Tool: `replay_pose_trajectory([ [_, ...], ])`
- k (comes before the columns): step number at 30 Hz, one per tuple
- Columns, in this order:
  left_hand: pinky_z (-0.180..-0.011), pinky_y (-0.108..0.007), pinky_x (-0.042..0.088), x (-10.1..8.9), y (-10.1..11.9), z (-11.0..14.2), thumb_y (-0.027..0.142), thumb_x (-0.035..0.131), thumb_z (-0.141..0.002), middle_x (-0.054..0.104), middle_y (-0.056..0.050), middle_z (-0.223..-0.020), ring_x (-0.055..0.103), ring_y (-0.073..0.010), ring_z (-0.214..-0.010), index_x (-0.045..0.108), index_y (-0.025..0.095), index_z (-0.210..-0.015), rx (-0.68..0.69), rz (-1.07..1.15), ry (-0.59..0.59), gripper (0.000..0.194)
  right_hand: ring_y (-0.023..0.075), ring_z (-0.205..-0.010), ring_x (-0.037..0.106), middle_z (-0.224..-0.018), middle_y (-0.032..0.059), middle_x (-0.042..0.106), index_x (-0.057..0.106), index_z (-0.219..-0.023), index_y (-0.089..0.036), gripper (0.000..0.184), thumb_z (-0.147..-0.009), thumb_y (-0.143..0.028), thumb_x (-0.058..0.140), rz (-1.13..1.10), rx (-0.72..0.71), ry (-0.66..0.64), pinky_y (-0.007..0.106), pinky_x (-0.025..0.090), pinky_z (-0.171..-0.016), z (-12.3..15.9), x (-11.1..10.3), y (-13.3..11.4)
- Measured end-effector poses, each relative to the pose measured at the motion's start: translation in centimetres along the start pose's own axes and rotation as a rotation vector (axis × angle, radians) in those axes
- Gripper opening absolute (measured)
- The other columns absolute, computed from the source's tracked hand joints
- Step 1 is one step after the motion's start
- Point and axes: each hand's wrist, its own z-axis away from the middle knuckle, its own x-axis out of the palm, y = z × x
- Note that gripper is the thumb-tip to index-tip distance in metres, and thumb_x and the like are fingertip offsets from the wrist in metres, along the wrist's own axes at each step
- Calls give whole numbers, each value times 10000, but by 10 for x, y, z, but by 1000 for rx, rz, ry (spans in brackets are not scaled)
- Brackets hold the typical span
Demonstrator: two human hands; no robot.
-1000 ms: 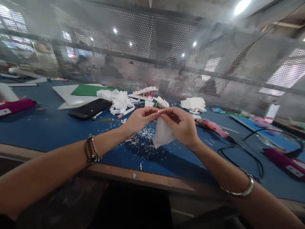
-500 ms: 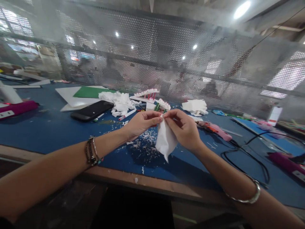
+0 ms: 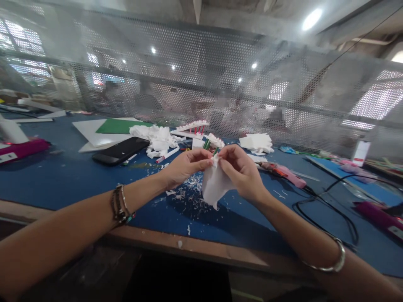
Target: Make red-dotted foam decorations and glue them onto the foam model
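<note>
A thin white sheet (image 3: 217,188) is pinched at its top by the left hand (image 3: 185,168) and right hand (image 3: 243,173) and is hung below them. Beneath the grip, white scraps (image 3: 194,183) are strewn on the table (image 3: 78,180); to its left, a phone (image 3: 121,151) is seen.

The sheet (image 3: 216,184) at frame centre is plain white, the tabletop (image 3: 78,180) blue, the phone (image 3: 121,151) at left black, the upper-frame screen (image 3: 189,58) grey with dotted perforations.

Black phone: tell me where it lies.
In the head view, the black phone is left of centre on the blue tabletop, in front of the green sheet and left of crumpled white paper.
</note>
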Motion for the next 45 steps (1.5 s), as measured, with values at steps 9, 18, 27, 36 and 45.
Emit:
replay_pose_trajectory([
  [9,-599,-192,347,0,2,3,227,632,-647,548,30,-682,479,-74,-635,568,155,-715,68,-134,18,119,66,-518,446,-596,-36,498,481,-692,-185,105,-701,-267,546,14,48,79,202,352,-466,0,4,-2],
  [18,-567,-204,339,-1,2,1,230,647,-613,542,34,-642,462,-75,-592,577,164,-676,71,-111,-12,115,60,-505,424,-585,-45,490,463,-686,-190,114,-702,-270,542,-72,92,31,195,318,-448,-1,3,0],
  [27,-478,-175,311,-1,5,3,273,671,-595,492,41,-601,430,-59,-538,541,151,-664,50,-76,-71,190,53,-477,407,-598,-52,488,466,-716,-197,142,-709,-304,559,-345,188,-51,180,284,-428,2,5,3],
  [36,-535,-193,332,-1,4,2,245,699,-562,527,47,-614,458,-64,-572,577,161,-625,60,-32,-47,160,57,-471,396,-588,-55,469,471,-706,-203,178,-688,-343,580,-355,212,-41,183,293,-424,3,7,5],
  [45,-574,-198,355,-6,4,1,219,681,-589,592,32,-640,501,-68,-593,634,163,-652,68,-42,-28,96,48,-479,381,-575,-55,470,509,-697,-182,146,-702,-310,579,-351,201,-18,178,271,-426,4,12,9],
])
